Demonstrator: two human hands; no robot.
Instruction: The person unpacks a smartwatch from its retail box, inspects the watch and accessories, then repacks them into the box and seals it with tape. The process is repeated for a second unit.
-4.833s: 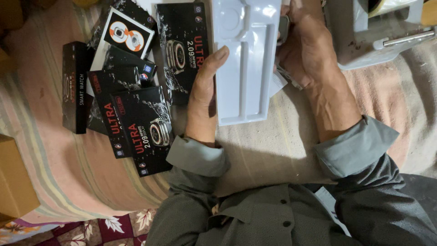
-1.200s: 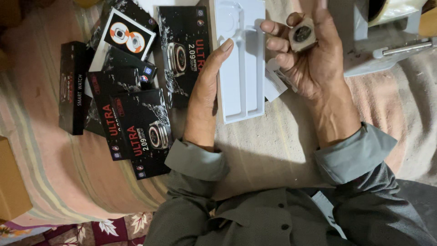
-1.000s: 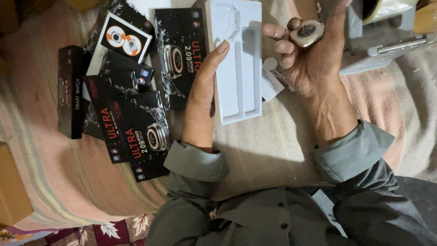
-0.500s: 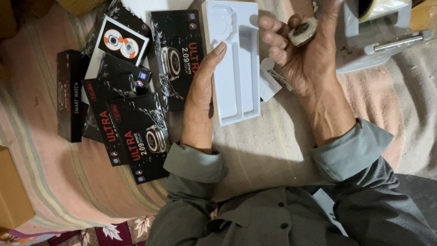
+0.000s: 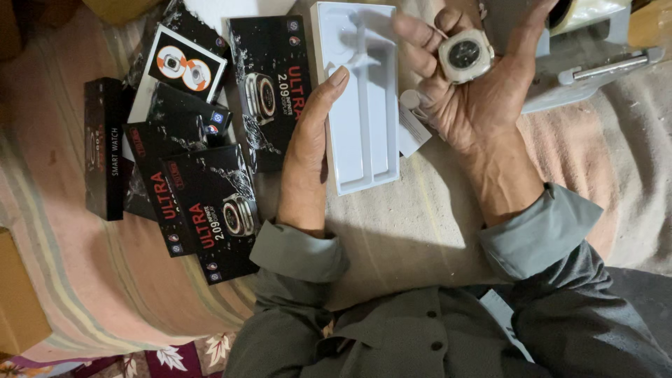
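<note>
White moulded tray [image 5: 364, 140]: long, upright in the view, lying on a pale cloth [image 5: 420, 231]; its recesses, a round one near the top and long channels below, show nothing in them. Left hand [image 5: 308, 161]: laid flat along the tray's left edge, fingers straight and together, thumb tip touching the tray wall, gripping nothing. Right hand [image 5: 476, 98]: raised palm-up just right of the tray, fingers curled, pinching a watch body [image 5: 465, 54], squarish, pale case with dark face, between thumb and fingertips, above the tray's upper right corner. White tag [image 5: 413, 133]: beside the tray's right edge, under the right hand. Black product boxes [image 5: 203, 189]: a loose overlapping heap left of the left hand, all shut, the nearest touching the hand's outer side. Open cloth lies below the tray, between the two grey sleeves [image 5: 301, 252]. Tape dispenser [image 5: 588, 63]: upper right, well apart from the tray. Brown carton [image 5: 17, 294]: at the left edge.
</note>
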